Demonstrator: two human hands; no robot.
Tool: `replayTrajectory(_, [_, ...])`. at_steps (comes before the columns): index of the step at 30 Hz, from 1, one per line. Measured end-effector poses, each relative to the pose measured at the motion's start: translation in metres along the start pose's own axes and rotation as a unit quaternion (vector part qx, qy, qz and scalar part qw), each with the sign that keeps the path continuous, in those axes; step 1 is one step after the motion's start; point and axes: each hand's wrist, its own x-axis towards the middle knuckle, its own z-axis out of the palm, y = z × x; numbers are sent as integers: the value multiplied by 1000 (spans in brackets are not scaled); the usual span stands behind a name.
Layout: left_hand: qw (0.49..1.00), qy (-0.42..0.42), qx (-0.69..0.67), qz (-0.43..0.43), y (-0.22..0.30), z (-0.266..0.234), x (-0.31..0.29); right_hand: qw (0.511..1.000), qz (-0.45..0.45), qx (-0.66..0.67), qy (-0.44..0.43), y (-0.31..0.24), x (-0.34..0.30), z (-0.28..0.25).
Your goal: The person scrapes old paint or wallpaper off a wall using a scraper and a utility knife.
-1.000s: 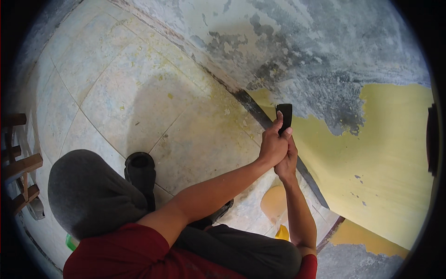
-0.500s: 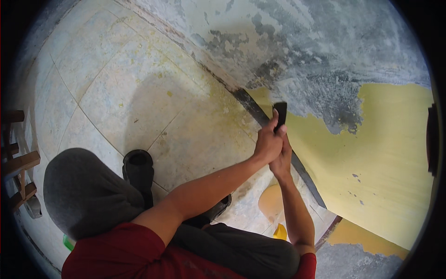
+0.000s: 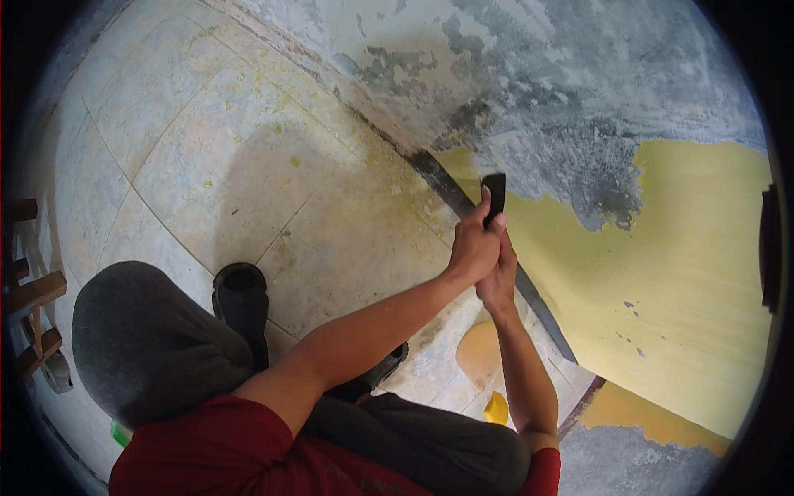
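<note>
Both my hands are closed together around a dark, flat-bladed scraper (image 3: 495, 192). My left hand (image 3: 474, 250) grips it with the thumb laid up along the blade. My right hand (image 3: 498, 279) wraps the lower part, close against the left; the handle is hidden in the fingers. The blade's top end is at the yellow painted wall (image 3: 653, 281), just below the ragged edge of a bare grey patch (image 3: 595, 186). Whether the blade touches the wall, I cannot tell.
A dark strip (image 3: 447, 183) runs along the wall's foot. Paint flakes lie on the tiled floor (image 3: 273, 198). Near my right forearm are a round tan object (image 3: 478, 354) and a yellow item (image 3: 496, 408). Wooden pieces (image 3: 37, 293) stand at the far left.
The whole view has shifted slightly. My hands and the scraper keep nearly the same place against the wall.
</note>
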Motion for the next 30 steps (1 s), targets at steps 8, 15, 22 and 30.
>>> replayTrajectory(8, [998, 33, 50, 36, -8, 5, -10, 998, -39, 58, -1, -8, -10, 1])
replayTrajectory(15, [994, 61, 52, 75, -18, 9, 0, 995, 47, 92, 15, -9, -7, 7])
replayTrajectory(22, [992, 60, 83, 78, -15, -1, 7, 986, 104, 134, -6, -15, -7, 10])
replayTrajectory(30, [999, 16, 36, 2, 8, 2, -4, 996, 58, 63, -21, -13, -3, -5])
